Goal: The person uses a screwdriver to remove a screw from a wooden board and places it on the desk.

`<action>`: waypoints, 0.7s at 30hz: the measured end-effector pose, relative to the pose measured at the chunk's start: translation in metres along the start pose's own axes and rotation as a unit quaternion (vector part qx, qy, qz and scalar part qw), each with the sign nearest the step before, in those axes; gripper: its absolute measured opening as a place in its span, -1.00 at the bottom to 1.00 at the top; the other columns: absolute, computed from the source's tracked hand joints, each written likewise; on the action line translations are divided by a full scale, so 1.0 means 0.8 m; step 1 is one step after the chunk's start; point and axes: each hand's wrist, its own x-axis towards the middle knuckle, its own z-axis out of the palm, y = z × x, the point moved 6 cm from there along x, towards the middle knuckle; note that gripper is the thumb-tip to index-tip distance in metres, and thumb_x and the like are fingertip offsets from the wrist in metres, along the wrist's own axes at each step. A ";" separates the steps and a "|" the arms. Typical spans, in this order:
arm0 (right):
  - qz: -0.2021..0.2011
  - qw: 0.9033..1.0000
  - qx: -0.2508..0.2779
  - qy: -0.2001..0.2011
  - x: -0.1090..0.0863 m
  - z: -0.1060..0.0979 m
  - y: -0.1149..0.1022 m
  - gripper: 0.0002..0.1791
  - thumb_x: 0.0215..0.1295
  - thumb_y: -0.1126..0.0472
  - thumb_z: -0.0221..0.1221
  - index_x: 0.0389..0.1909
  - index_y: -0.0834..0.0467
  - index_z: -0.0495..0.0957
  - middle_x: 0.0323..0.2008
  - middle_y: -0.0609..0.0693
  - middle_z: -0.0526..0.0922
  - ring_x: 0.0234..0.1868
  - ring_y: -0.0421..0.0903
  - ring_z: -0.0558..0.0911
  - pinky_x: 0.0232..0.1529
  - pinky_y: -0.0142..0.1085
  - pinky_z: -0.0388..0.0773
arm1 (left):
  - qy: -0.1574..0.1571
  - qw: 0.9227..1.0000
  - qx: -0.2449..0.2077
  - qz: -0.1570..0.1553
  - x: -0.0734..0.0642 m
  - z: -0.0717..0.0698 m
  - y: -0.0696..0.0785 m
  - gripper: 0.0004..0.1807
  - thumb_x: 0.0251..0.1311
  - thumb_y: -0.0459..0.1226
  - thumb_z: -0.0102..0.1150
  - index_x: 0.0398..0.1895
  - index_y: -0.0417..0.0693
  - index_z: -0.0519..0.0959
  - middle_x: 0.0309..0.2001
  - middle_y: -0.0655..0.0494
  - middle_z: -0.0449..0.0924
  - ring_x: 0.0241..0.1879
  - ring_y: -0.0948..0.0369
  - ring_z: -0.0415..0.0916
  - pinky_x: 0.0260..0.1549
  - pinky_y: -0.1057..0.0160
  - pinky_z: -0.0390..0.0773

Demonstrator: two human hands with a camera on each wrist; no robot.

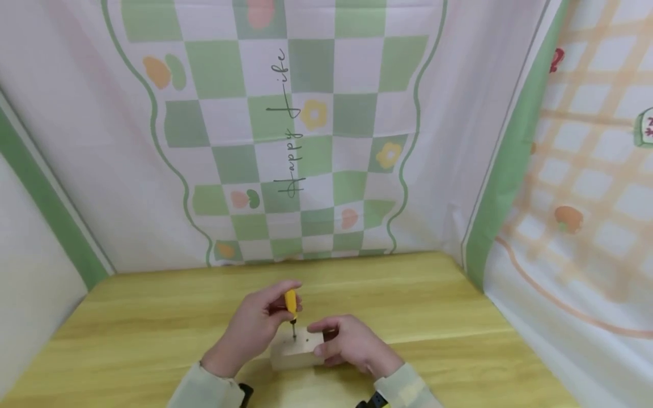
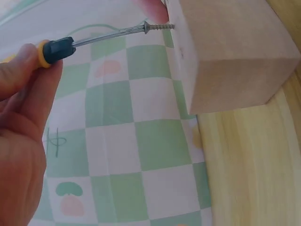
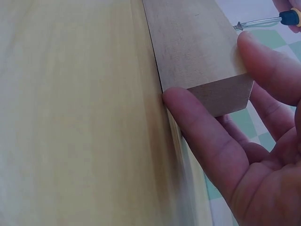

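My left hand (image 1: 253, 322) grips the yellow and dark handle of a screwdriver (image 1: 291, 301), held nearly upright over a pale wooden block (image 1: 292, 361). In the left wrist view the shaft's tip meets the head of a screw (image 2: 160, 27). That screw's threads show outside the block, and its point is at the block's face. At the block's right end, my right hand (image 1: 352, 343) holds it between thumb and fingers, as the right wrist view also shows. A small dark spot (image 1: 308, 340) marks the block's top beside the screw.
The block rests on a wood-grain table (image 1: 153, 317) near its front. Behind the table hangs a green-and-white checked cloth (image 1: 311, 170) with lettering. An orange-checked cloth (image 1: 576, 170) hangs along the right side. Dark bands show at both wrists.
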 end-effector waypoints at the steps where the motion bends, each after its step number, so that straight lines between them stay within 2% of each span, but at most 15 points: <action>1: 0.000 1.000 -0.001 0.002 0.000 0.000 0.001 -0.53 0.11 0.43 0.41 0.10 0.19 0.64 -0.05 0.13 0.59 -0.19 0.07 0.64 -0.25 -0.01 0.70 | 0.010 1.000 0.009 0.006 -0.001 0.000 0.002 -0.34 0.08 -0.61 0.31 0.25 0.05 0.55 -0.22 0.16 0.66 -0.21 0.20 0.67 -0.21 0.27 0.67; 7: -0.001 1.000 -0.001 0.003 -0.002 -0.001 0.001 -0.52 0.11 0.43 0.40 0.11 0.19 0.64 -0.03 0.13 0.59 -0.18 0.07 0.64 -0.24 -0.01 0.70 | 0.084 0.994 0.062 0.023 -0.005 -0.001 0.010 -0.29 -0.11 -0.62 0.44 0.19 0.02 0.61 -0.26 0.18 0.63 -0.31 0.27 0.64 -0.32 0.31 0.67; 10: -0.001 1.000 0.000 0.004 -0.001 -0.001 0.000 -0.52 0.11 0.43 0.40 0.11 0.19 0.64 -0.02 0.14 0.58 -0.18 0.07 0.64 -0.24 -0.01 0.70 | 0.103 0.990 0.095 0.037 -0.005 0.005 0.013 -0.28 -0.11 -0.60 0.47 0.19 0.04 0.60 -0.26 0.20 0.57 -0.31 0.29 0.60 -0.31 0.34 0.66; 12: -0.002 1.000 0.000 0.005 -0.001 -0.001 -0.001 -0.52 0.12 0.43 0.40 0.10 0.19 0.64 -0.02 0.14 0.58 -0.19 0.07 0.64 -0.24 0.00 0.70 | 0.108 0.986 0.115 0.045 -0.006 0.009 0.015 -0.28 -0.08 -0.59 0.46 0.21 0.04 0.58 -0.28 0.19 0.51 -0.32 0.28 0.57 -0.32 0.34 0.65; 17: -0.005 1.000 -0.002 0.004 -0.001 0.002 -0.001 -0.54 0.11 0.43 0.41 0.08 0.19 0.65 -0.05 0.13 0.59 -0.20 0.07 0.64 -0.25 0.00 0.70 | 0.122 0.981 0.144 0.036 -0.009 0.015 0.016 -0.32 -0.02 -0.55 0.46 0.22 0.02 0.52 -0.31 0.19 0.40 -0.37 0.29 0.49 -0.40 0.35 0.61; 19: -0.004 1.000 0.000 0.005 -0.001 0.002 -0.001 -0.54 0.11 0.43 0.40 0.08 0.19 0.65 -0.06 0.14 0.59 -0.21 0.07 0.64 -0.25 -0.01 0.70 | 0.109 0.983 0.144 0.033 -0.010 0.014 0.015 -0.34 0.01 -0.52 0.46 0.22 0.01 0.51 -0.28 0.20 0.41 -0.34 0.28 0.49 -0.40 0.33 0.62; 21: -0.003 1.000 0.000 0.006 -0.001 0.002 -0.001 -0.54 0.11 0.43 0.40 0.09 0.20 0.64 -0.06 0.14 0.58 -0.22 0.07 0.64 -0.25 -0.01 0.70 | 0.080 0.989 0.124 0.029 -0.009 0.013 0.012 -0.32 0.04 -0.51 0.44 0.26 0.05 0.49 -0.20 0.22 0.45 -0.24 0.27 0.52 -0.28 0.30 0.64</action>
